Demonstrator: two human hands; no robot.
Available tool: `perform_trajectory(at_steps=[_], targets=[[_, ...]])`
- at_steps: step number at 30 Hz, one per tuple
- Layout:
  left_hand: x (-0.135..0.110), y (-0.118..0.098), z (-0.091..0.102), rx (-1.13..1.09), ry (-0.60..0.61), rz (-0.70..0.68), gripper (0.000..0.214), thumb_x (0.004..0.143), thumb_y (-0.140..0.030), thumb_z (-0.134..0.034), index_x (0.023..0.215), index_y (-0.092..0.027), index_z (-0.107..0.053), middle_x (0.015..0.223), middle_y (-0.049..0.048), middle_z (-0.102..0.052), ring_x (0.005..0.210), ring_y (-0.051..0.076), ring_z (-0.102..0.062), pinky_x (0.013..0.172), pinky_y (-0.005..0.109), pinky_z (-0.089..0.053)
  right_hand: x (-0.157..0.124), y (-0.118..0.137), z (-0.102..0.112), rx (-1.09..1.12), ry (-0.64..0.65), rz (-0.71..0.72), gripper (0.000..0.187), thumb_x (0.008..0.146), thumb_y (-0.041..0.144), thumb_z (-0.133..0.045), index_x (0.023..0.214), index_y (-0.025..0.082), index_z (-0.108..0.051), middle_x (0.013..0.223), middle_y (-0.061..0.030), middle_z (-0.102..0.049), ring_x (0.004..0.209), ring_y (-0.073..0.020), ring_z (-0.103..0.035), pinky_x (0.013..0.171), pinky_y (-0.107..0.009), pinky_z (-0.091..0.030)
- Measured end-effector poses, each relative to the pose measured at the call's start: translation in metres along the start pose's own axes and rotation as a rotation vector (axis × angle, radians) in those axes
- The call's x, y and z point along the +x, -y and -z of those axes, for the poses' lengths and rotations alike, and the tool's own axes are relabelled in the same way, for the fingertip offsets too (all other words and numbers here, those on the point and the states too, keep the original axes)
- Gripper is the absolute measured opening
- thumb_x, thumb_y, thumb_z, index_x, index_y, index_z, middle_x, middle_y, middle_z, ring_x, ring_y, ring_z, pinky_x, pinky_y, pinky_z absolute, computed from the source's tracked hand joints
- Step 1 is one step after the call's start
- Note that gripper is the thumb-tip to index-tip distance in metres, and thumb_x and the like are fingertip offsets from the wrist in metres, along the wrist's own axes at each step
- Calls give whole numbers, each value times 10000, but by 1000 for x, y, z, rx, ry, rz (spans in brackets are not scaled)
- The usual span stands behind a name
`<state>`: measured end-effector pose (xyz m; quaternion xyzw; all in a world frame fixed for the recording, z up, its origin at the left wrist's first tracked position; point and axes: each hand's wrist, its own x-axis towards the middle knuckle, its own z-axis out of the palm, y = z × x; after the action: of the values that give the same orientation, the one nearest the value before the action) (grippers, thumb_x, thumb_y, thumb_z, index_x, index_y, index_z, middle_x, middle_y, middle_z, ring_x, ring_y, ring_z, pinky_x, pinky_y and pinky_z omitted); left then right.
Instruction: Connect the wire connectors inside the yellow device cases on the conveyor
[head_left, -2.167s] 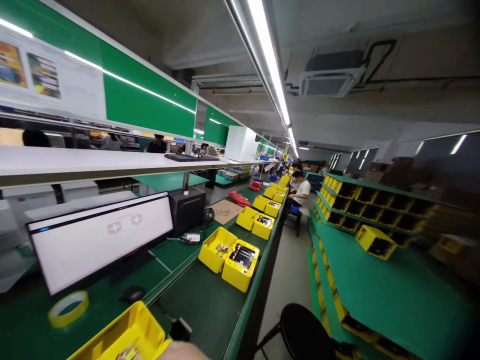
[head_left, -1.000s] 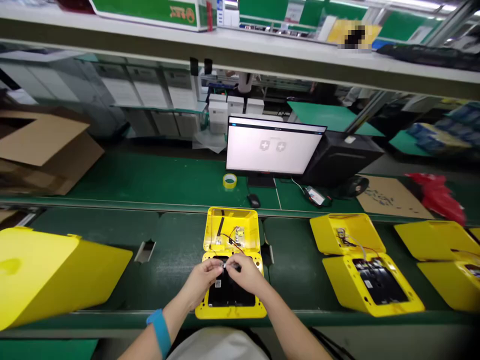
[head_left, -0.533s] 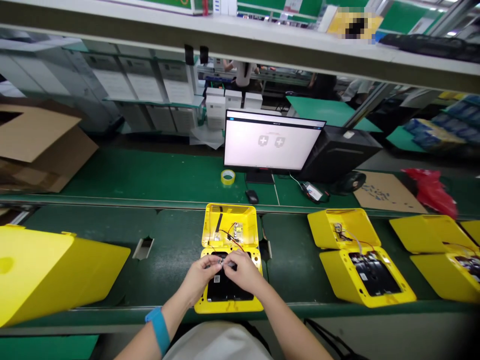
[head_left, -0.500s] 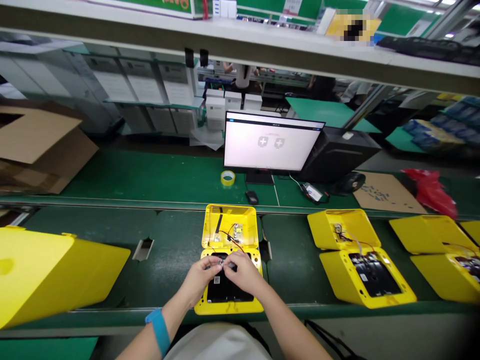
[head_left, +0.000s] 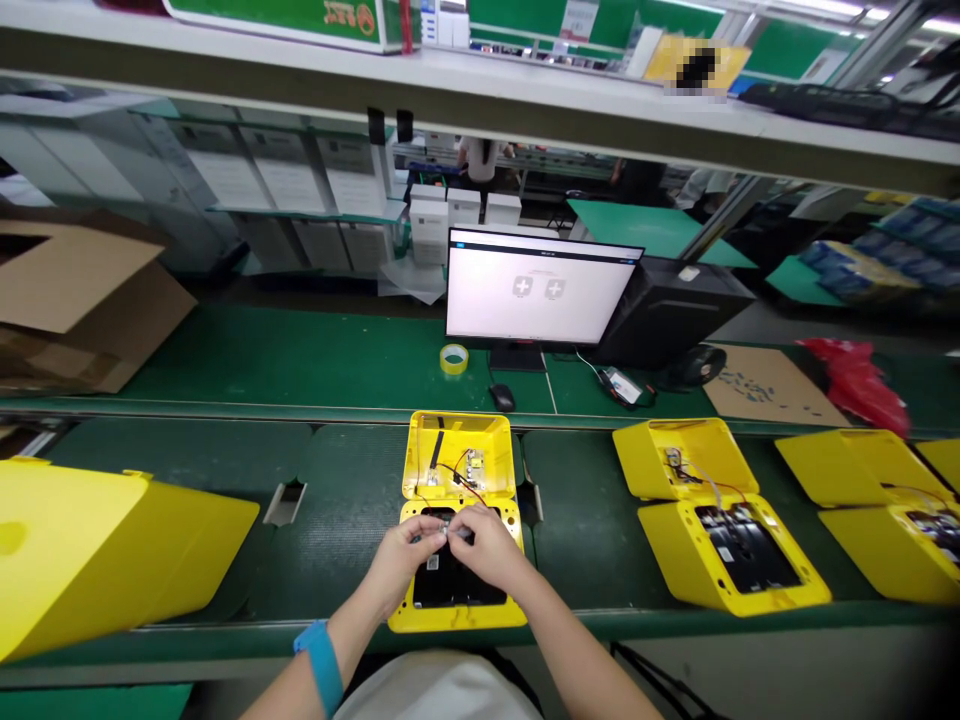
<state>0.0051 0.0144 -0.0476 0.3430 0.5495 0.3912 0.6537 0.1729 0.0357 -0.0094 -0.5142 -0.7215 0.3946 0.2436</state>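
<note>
An open yellow housing (head_left: 459, 470) lies on the green belt (head_left: 337, 500) right in front of me, its back half holding a small circuit board and red and black wires. My left hand (head_left: 401, 562) and my right hand (head_left: 489, 548) meet over the front half, above its black panel. Both pinch a small connector on the wires (head_left: 448, 533) between fingertips. A blue band (head_left: 321, 665) sits on my left wrist.
A second open yellow housing (head_left: 720, 520) lies to the right, a third (head_left: 877, 510) beyond it, and a closed one (head_left: 105, 550) at the left. Behind the belt stand a monitor (head_left: 540, 290), a tape roll (head_left: 453, 358), a mouse (head_left: 501, 397), a black box (head_left: 675, 310) and cardboard (head_left: 82, 290).
About two seconds ago the view looked down the line to the right; it has since turned onto the housing. In the last second both hands stay pinched together over it.
</note>
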Motion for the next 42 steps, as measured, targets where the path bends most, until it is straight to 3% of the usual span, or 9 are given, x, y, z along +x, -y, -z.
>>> perform_trajectory(at_steps=[12,23,42], targets=[[-7,-6,0,40,-10,46,414,637,-374,-747,989,-165,-691,977,76,-703,927,211,-595,851,306,-448,-1,1,2,33,5,-28,75,742,171,-541,705,199,-600,745,-2,-632,777,-145,-553,746,-285,-421],[-4,0,-1,33,-22,-1,398,633,-360,-755,971,-159,-691,940,82,-699,902,201,-595,842,299,-453,1,1,2,29,11,-33,71,730,171,-537,697,201,-593,744,3,-641,765,-142,-557,736,-282,-415],[-7,-10,-3,102,-40,-30,361,673,-344,-718,978,-155,-676,976,74,-686,950,205,-585,877,309,-450,2,-1,3,33,12,-24,54,730,194,-531,695,199,-572,738,4,-630,765,-141,-551,726,-274,-408]])
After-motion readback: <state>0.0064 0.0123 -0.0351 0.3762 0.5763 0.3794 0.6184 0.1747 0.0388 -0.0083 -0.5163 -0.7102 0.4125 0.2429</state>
